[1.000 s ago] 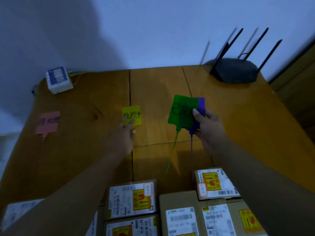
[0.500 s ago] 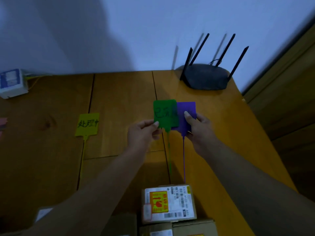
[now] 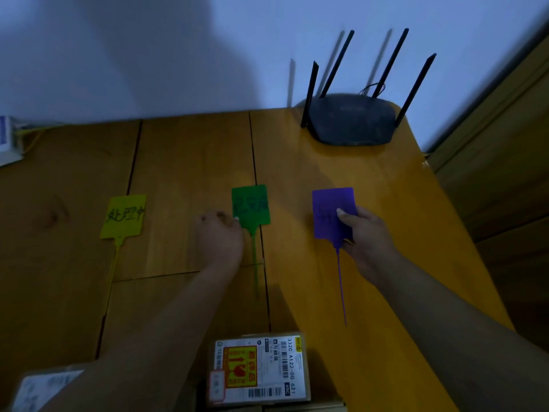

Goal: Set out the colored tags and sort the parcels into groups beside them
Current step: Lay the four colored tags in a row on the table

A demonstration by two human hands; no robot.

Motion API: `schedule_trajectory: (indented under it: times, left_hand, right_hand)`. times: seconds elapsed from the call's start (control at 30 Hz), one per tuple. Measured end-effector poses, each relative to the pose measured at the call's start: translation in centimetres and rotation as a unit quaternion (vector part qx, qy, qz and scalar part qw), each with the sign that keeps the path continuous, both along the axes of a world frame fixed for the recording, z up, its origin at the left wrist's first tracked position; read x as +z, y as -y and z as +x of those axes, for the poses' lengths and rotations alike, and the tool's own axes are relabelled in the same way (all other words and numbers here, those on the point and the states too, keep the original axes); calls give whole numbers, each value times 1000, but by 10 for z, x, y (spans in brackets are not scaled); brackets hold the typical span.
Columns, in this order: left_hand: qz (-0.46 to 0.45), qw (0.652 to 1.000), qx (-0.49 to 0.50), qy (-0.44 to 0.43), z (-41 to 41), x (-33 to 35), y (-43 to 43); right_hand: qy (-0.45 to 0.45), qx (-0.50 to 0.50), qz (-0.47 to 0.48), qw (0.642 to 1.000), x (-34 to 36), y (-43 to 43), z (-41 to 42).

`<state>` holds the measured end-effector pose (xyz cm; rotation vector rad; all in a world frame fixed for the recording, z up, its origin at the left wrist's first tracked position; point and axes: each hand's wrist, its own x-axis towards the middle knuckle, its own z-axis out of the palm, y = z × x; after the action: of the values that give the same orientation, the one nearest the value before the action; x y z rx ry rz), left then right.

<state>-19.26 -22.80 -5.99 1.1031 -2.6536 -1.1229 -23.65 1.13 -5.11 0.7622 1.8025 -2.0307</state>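
A yellow tag (image 3: 124, 216) with black writing lies flat on the wooden table (image 3: 184, 162) at the left. A green tag (image 3: 251, 203) lies near the middle, and my left hand (image 3: 219, 237) pinches its lower left corner. To the right, my right hand (image 3: 361, 236) grips a purple tag (image 3: 331, 209) at its lower right, thumb on its face, low over the table. A cardboard parcel (image 3: 258, 370) with a white label and an orange sticker sits at the front edge, between my forearms. Another labelled parcel (image 3: 41, 388) shows at the bottom left.
A black router (image 3: 352, 118) with several antennas stands at the back right corner against the wall. A white box (image 3: 7, 141) sits at the far left edge. The table's right edge drops off beside a wooden cabinet (image 3: 505, 185).
The two tags were held together in front of me; my left hand has brought the green one down to the table and my right hand has carried the purple one to the right.
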Motion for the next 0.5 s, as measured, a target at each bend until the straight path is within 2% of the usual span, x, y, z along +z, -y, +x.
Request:
schedule_trajectory:
  times: [0.07,0.13,0.2,0.33,0.5]
  left_hand:
    - [-74,994,-86,-11,6,5,-4]
    - [-164,962,-217,7,7,4,-7]
    - [-199,930,-307,42,5,-3,-6]
    - [-190,928,-317,53,6,-21,-1]
    - [-191,935,-295,36,7,-36,-1]
  right_hand:
    - [5,9,33,999,-7,-2,-4]
    - [4,8,82,997,-13,-7,-8]
    - [-13,4,132,991,-20,-17,-12]
    - [4,-25,267,963,-27,-47,-26]
    - [10,-30,333,943,-28,-59,-43]
